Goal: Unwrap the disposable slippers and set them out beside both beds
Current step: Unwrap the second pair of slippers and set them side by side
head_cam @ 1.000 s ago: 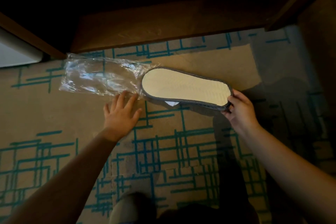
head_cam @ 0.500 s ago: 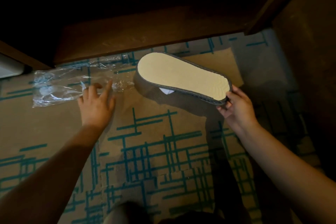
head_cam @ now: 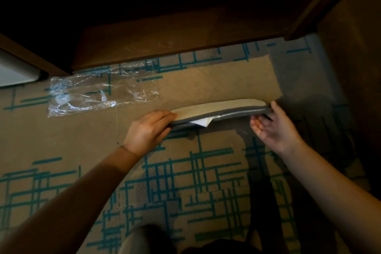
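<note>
Hands [head_cam: 148,130] gripping slippers' [head_cam: 220,107] ends

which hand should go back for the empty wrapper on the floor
Left, probably. The left hand grips the slippers' end nearest the plastic wrapper; the right hand holds the far end.

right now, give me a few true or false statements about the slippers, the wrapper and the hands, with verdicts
1. The slippers are held off the carpet with both hands. True.
2. The plastic wrapper is around the slippers. False: it lies empty on the carpet, apart from them.
3. The left hand has its grip on one end of the slippers and the right hand on the other. True.
4. The wrapper lies to the right of the slippers. False: it lies to their left, near the dark wooden furniture.
5. Something white pokes out at the slippers' lower edge. True.
</note>
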Tool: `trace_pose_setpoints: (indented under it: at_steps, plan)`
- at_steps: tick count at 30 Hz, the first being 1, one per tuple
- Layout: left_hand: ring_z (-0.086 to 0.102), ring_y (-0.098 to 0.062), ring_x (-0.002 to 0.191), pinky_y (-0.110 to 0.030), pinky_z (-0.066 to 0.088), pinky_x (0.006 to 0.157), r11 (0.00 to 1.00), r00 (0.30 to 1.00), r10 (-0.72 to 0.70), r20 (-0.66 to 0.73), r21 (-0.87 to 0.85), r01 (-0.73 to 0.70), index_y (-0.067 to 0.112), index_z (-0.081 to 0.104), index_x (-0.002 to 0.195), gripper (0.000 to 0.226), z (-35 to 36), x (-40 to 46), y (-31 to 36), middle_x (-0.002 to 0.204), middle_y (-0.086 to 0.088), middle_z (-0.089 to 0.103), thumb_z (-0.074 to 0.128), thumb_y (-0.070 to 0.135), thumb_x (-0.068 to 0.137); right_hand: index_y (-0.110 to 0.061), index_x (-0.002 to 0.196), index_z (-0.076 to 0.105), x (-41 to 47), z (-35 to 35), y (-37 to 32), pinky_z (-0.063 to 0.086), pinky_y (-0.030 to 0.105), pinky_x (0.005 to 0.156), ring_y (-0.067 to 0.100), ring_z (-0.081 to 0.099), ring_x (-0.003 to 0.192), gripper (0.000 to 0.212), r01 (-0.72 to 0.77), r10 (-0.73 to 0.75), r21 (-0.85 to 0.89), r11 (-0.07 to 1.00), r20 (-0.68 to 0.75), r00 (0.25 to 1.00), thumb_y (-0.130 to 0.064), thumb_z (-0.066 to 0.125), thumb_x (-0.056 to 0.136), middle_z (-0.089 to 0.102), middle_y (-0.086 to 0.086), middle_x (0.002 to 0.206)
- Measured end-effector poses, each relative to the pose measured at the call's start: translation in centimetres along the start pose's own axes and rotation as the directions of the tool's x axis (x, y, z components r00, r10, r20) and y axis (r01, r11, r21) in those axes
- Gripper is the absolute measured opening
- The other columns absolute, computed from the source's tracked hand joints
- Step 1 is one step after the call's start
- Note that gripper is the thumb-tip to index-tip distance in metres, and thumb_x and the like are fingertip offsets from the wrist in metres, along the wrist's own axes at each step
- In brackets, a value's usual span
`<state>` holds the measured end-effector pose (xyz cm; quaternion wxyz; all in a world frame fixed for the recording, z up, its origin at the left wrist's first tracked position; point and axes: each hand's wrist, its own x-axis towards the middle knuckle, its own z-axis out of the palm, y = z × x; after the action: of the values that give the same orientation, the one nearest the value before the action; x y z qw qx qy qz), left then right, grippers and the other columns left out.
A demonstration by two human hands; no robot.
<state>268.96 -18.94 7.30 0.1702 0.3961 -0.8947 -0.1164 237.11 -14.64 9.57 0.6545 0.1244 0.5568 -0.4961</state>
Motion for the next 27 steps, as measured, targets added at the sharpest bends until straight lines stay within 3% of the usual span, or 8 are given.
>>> trace_pose_setpoints:
  at_steps: [3,6,11,14,17,20,24,27]
  plan:
    - [0.055,-0.013,0.097,-0.027,0.049,0.082,0.990,0.996,-0.091,0.003,-0.111,0.091,0.018,0.057,0.115,0.033,1.1,-0.3,2.1,0.104,-0.007,0.069,0.058,0.023,0.082,-0.029,0.130,0.042,-0.6,0.4,1.6,0.057,0.041,0.076,0.027,0.061,0.102,0.084,-0.055,0.064,-0.060,0.997,0.163,0.984,-0.050,0.075,0.056,0.058,0.012,0.115]
    - [0.059,-0.015,0.096,-0.027,0.050,0.084,0.966,0.992,-0.122,0.029,-0.224,0.126,0.019,0.057,0.114,0.035,1.7,0.1,3.9,0.103,-0.007,0.068,0.062,0.025,0.080,-0.035,0.123,0.035,-1.3,1.7,4.6,0.054,0.044,0.084,0.028,0.066,0.098,0.068,-0.028,0.076,-0.205,0.978,0.232,0.970,-0.027,0.071,0.065,0.070,0.006,0.094]
    - [0.051,0.002,0.108,0.003,0.033,0.091,0.856,0.948,-0.234,0.215,-0.416,0.306,0.015,0.056,0.116,0.043,1.4,1.2,5.2,0.119,-0.005,0.063,0.070,0.022,0.076,-0.025,0.142,0.026,-1.9,4.1,6.7,0.059,0.034,0.072,0.025,0.067,0.090,0.061,0.046,-0.011,-0.256,0.966,0.137,0.991,-0.012,0.055,0.090,0.058,0.017,0.129]
    - [0.052,-0.002,0.114,-0.005,0.038,0.096,0.798,0.908,-0.232,0.350,-0.466,0.383,0.020,0.055,0.118,0.048,1.3,1.3,4.4,0.125,-0.001,0.060,0.073,0.021,0.073,-0.019,0.137,0.035,-1.6,4.8,6.8,0.058,0.033,0.071,0.024,0.066,0.090,0.051,0.034,-0.014,-0.282,0.959,0.075,0.997,-0.015,0.056,0.090,0.058,0.015,0.128]
    - [0.057,-0.004,0.113,-0.019,0.045,0.098,0.595,0.848,-0.294,0.441,-0.610,0.524,0.028,0.059,0.113,0.042,0.6,1.8,3.6,0.119,0.009,0.064,0.072,0.019,0.074,-0.020,0.129,0.044,-1.6,5.4,6.4,0.055,0.038,0.082,0.027,0.064,0.101,0.047,0.056,-0.025,-0.317,0.947,0.103,0.994,-0.014,0.062,0.086,0.063,0.012,0.118]
    - [0.063,0.009,0.095,-0.009,0.050,0.082,0.389,0.782,-0.366,0.505,-0.680,0.621,0.032,0.062,0.105,0.037,0.0,2.2,3.1,0.095,0.026,0.069,0.069,0.010,0.076,-0.030,0.118,0.040,-1.7,5.8,6.6,0.053,0.041,0.085,0.027,0.060,0.104,0.048,0.060,-0.023,-0.377,0.924,0.103,0.994,-0.006,0.064,0.083,0.062,0.006,0.105]
    - [0.069,-0.006,0.088,-0.023,0.058,0.076,0.067,0.649,-0.410,0.640,-0.689,0.722,0.031,0.063,0.103,0.034,0.0,1.7,2.2,0.093,0.010,0.073,0.066,0.030,0.070,-0.018,0.124,0.048,-1.7,5.0,7.2,0.052,0.035,0.076,0.020,0.056,0.100,0.047,0.074,-0.072,-0.435,0.898,0.021,0.997,0.002,0.059,0.084,0.058,0.007,0.118]
    - [0.069,-0.009,0.079,-0.022,0.060,0.069,-0.027,0.538,-0.503,0.677,-0.635,0.772,0.016,0.062,0.108,0.022,0.3,1.6,1.1,0.097,-0.001,0.069,0.053,0.016,0.088,-0.020,0.110,0.052,-1.7,3.4,7.4,0.054,0.038,0.075,0.020,0.059,0.096,0.040,0.164,-0.205,-0.451,0.877,-0.042,0.978,0.005,0.062,0.081,0.061,0.003,0.104]
